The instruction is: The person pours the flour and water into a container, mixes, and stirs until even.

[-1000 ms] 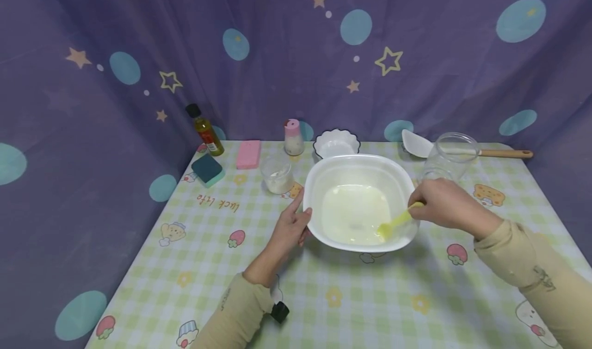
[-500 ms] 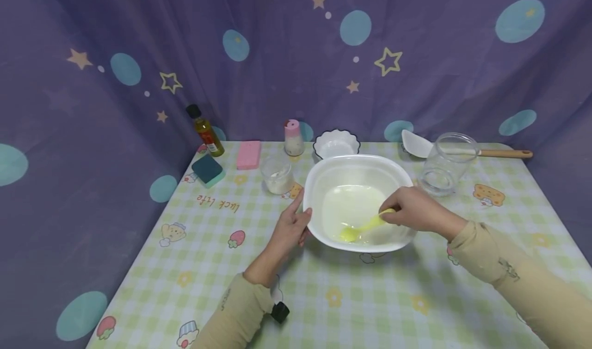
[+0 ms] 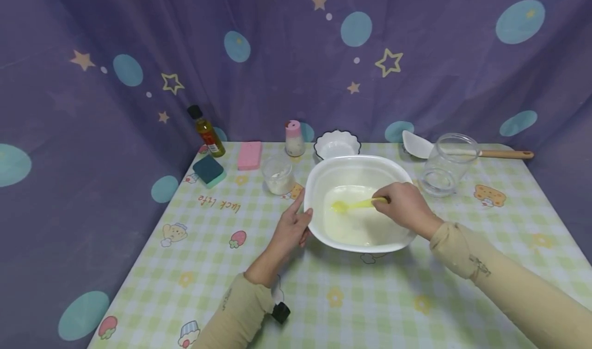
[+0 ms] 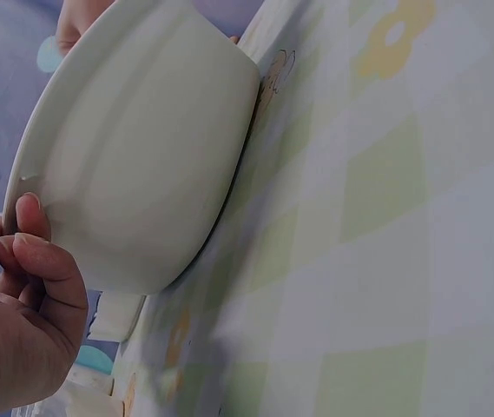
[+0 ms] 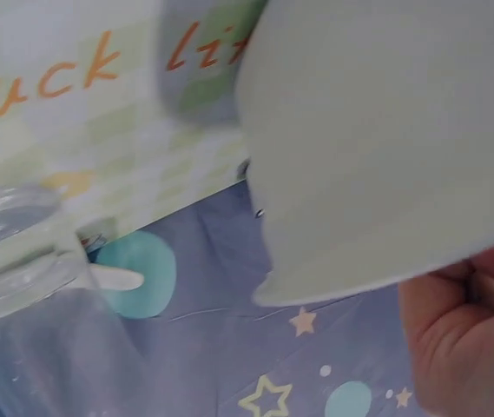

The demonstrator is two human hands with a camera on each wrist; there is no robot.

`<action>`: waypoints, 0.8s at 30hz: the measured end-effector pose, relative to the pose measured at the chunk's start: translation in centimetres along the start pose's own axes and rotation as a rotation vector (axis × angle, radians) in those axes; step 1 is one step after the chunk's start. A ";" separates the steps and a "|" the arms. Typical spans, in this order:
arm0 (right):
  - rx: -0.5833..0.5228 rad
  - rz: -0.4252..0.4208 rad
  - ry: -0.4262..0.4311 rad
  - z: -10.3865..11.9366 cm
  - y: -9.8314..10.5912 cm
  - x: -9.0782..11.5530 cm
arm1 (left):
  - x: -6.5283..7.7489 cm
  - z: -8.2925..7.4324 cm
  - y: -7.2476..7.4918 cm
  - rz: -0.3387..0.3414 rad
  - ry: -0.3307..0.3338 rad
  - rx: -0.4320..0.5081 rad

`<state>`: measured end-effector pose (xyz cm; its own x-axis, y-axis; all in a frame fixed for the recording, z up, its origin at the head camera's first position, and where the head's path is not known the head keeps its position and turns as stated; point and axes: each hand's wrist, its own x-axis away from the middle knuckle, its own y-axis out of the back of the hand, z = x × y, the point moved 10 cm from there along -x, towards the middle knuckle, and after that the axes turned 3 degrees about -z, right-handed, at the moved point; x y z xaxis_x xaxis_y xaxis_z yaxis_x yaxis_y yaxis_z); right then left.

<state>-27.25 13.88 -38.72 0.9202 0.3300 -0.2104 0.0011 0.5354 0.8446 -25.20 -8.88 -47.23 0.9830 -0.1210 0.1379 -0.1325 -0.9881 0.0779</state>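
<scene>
A white basin [image 3: 361, 164] holds a pale, milky liquid [image 3: 351, 228]. My left hand [image 3: 289, 228] holds the basin's left rim, its index finger stretched along the outer side. In the left wrist view that hand [image 4: 29, 304] has its other fingers curled beside the basin's wall [image 4: 151, 148]. Over the basin's right side my right hand [image 3: 404, 207] pinches the handle of a yellow spoon [image 3: 358, 204]. The spoon's bowl end dips in the liquid near the middle. In the right wrist view the basin [image 5: 394, 148] hides the spoon and most of the right hand [image 5: 468, 339].
Behind the basin stand a scalloped bowl [image 3: 337, 144] and a pink-topped shaker [image 3: 294, 139]. Leftward are a cup of white powder [image 3: 278, 177], a pink sponge [image 3: 250, 155], a green sponge [image 3: 209, 170] and an oil bottle [image 3: 208, 135]. A glass jar [image 3: 446, 166] and spatula [image 3: 504, 154] lie right.
My right hand has moved the spoon leftward through the liquid from the basin's right side, then away from me toward the middle. The left hand stays on the rim.
</scene>
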 end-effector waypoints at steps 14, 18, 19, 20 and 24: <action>0.103 0.006 -0.122 -3.1 3.3 1.2 | 0.1 -0.2 -0.1 0.009 -0.006 0.019; 0.105 0.033 -0.115 -3.2 3.9 1.7 | 0.1 -0.2 -0.1 0.005 -0.010 0.015; 0.099 0.038 -0.107 -3.1 4.0 1.7 | 0.1 -0.2 -0.1 0.005 -0.011 0.013; 0.094 0.043 -0.098 -3.0 4.1 1.8 | 0.1 -0.2 0.0 0.001 -0.009 0.014; 0.053 0.084 -0.082 -2.6 4.1 2.0 | 0.0 -0.1 0.0 -0.004 -0.002 0.010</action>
<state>-26.39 18.78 -37.01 0.9468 0.3062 -0.0991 -0.0582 0.4659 0.8829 -25.18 -8.92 -47.13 0.9838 -0.1176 0.1353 -0.1277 -0.9895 0.0680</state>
